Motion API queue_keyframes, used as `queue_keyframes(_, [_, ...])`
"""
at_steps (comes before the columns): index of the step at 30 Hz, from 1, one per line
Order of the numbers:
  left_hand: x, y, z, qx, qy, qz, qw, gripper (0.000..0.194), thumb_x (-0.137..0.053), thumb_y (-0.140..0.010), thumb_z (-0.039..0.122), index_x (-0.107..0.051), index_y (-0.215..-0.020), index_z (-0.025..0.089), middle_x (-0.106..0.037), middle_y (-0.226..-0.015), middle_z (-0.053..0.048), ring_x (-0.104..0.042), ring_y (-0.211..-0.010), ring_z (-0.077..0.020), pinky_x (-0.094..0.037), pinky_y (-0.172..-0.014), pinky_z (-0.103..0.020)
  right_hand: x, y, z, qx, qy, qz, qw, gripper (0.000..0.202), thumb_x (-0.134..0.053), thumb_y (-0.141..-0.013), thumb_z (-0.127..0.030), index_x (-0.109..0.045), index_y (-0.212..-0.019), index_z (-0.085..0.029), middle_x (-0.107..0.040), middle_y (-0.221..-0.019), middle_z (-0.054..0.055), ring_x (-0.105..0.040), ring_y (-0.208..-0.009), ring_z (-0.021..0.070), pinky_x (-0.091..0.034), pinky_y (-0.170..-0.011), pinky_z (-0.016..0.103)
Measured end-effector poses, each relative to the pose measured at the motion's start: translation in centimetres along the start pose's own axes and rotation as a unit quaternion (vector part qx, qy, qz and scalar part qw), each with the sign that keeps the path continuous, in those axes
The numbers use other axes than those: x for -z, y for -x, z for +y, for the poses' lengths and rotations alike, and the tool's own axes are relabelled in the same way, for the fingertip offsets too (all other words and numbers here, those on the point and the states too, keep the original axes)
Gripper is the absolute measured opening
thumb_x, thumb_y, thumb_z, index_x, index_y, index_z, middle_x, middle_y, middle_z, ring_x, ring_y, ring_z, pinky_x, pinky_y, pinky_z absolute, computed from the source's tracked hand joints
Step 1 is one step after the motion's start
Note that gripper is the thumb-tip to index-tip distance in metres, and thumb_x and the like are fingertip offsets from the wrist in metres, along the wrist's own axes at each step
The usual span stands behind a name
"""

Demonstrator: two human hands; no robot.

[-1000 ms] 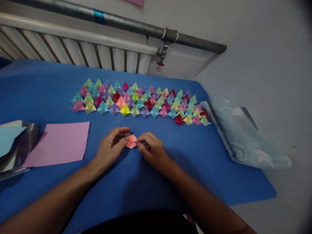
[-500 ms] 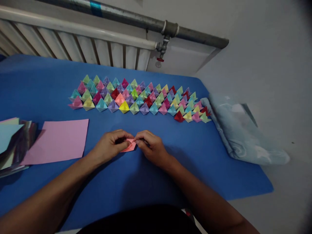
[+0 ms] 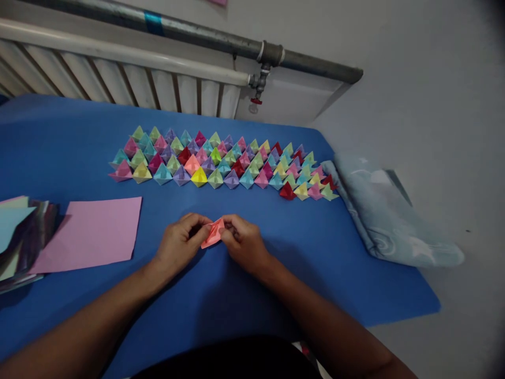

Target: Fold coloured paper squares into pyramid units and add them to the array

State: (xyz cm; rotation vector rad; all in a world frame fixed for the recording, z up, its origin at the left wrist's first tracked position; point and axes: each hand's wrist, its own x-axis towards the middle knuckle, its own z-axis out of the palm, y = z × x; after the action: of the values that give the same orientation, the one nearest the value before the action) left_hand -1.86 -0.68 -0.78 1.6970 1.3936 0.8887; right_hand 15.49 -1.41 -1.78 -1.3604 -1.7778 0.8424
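Note:
A small folded piece of coral-pink paper (image 3: 213, 235) is held between my two hands, above the blue table. My left hand (image 3: 182, 238) pinches its left side, thumb on the face of the paper. At the right side, my right hand (image 3: 243, 241) grips the edge between thumb and fingers. Creases and a raised fold show in the middle of the paper. Beyond my hands stand rows of small folded paper boats (image 3: 199, 177) in many colours, set close together.
A pink sheet (image 3: 102, 231) lies at the left, beside a stack of coloured paper (image 3: 23, 242). On the right is a folded light blue cloth (image 3: 379, 210). A white radiator (image 3: 158, 87) and a metal pipe (image 3: 213, 39) run behind the blue table (image 3: 236, 326).
The coral paper has tilted up and its folded face shows more between my hands. My right thumb has shifted onto its right edge. The view has moved slightly.

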Motion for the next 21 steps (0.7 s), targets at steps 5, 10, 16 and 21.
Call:
queue_keyframes(5, [-0.06, -0.10, 0.16, -0.026, -0.035, -0.008, 0.999, 0.022, -0.055, -0.083, 0.037, -0.071, -0.087, 0.022, -0.072, -0.081, -0.002, -0.064, -0.070, -0.0171, -0.050, -0.065, -0.029, -0.04, 0.05, 0.01, 0.055, 0.043, -0.003, 0.998, 0.018, -0.048, -0.089, -0.018, -0.066, -0.092, -0.021, -0.068, -0.083, 0.002, -0.060, -0.074, 0.0139, -0.048, -0.073, 0.026])
queue_keyframes(10, [-0.06, -0.29, 0.04, -0.019, -0.018, -0.021, 0.999, 0.021, -0.054, -0.084, 0.036, -0.070, -0.082, 0.023, -0.073, -0.078, -0.002, -0.065, -0.069, -0.0166, -0.049, -0.063, -0.028, -0.29, 0.01, 0.14, 0.044, 0.037, -0.010, 0.998, 0.018, -0.050, -0.087, -0.016, -0.067, -0.095, -0.021, -0.068, -0.081, 0.001, -0.060, -0.072, 0.0135, -0.048, -0.071, 0.025])
queue_keyframes(16, [-0.18, -0.39, -0.04, -0.023, -0.003, -0.027, 0.999, 0.022, -0.056, -0.084, 0.040, -0.069, -0.082, 0.022, -0.073, -0.078, -0.002, -0.065, -0.068, -0.0163, -0.049, -0.062, -0.027, -0.36, -0.15, 0.46, 0.065, 0.065, -0.003, 0.996, 0.018, -0.049, -0.092, -0.019, -0.064, -0.083, -0.021, -0.068, -0.078, 0.001, -0.060, -0.071, 0.0130, -0.046, -0.071, 0.025])
queue_keyframes(21, [-0.17, -0.40, -0.09, -0.025, -0.032, -0.032, 0.999, 0.023, -0.051, -0.085, 0.038, -0.068, -0.080, 0.022, -0.071, -0.075, -0.002, -0.064, -0.067, -0.0164, -0.049, -0.063, -0.028, -0.32, -0.02, 0.26, 0.071, 0.092, -0.015, 0.993, 0.017, -0.050, -0.094, -0.021, -0.061, -0.081, -0.021, -0.066, -0.077, 0.001, -0.059, -0.072, 0.0133, -0.044, -0.073, 0.025])
